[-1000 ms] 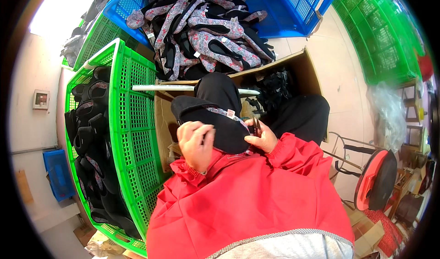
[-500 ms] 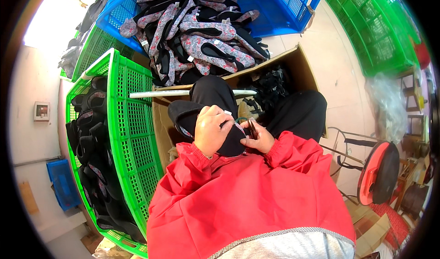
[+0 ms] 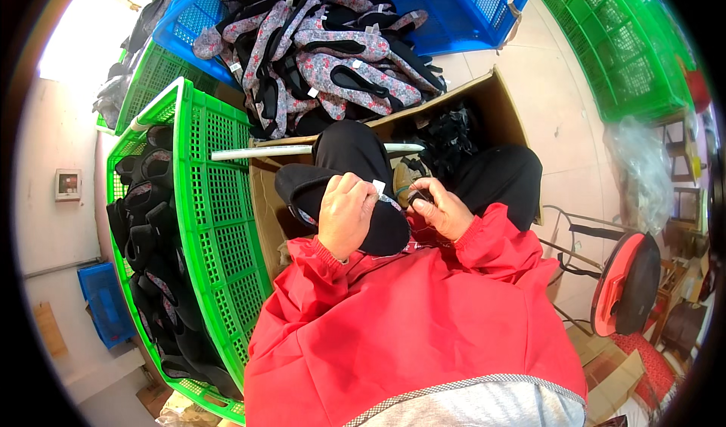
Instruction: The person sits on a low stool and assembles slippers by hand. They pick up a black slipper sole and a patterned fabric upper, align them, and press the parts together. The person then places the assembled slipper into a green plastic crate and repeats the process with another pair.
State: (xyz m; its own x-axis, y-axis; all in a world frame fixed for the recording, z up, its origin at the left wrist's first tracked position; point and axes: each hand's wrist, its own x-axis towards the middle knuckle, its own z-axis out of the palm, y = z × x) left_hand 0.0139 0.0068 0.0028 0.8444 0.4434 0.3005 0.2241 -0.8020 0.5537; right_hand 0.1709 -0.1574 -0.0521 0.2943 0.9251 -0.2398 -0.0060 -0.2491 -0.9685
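Observation:
A black slipper [image 3: 387, 230] with a floral lining showing at its edge lies across my lap. My left hand [image 3: 345, 217] is closed on it, thumb and fingers pinching near a small white tag [image 3: 379, 188] that stands up from its edge. Just to the right, my right hand [image 3: 445, 210] is curled round a small dark tool [image 3: 420, 196], mostly hidden by the fingers; its exact kind does not show. A small gap separates this hand from the slipper.
Beyond my knees, floral slippers [image 3: 355, 83] heap up in a blue crate [image 3: 484, 19]. A cardboard box [image 3: 505, 109] with dark pieces stands before me, a white bar [image 3: 261, 153] across it. Left is a green crate [image 3: 219, 208] of black slippers; right, a round-seated stool [image 3: 635, 283].
My right hand has moved right and slightly up, away from the slipper, with the dark tool still in it. My left hand and the slipper have barely shifted.

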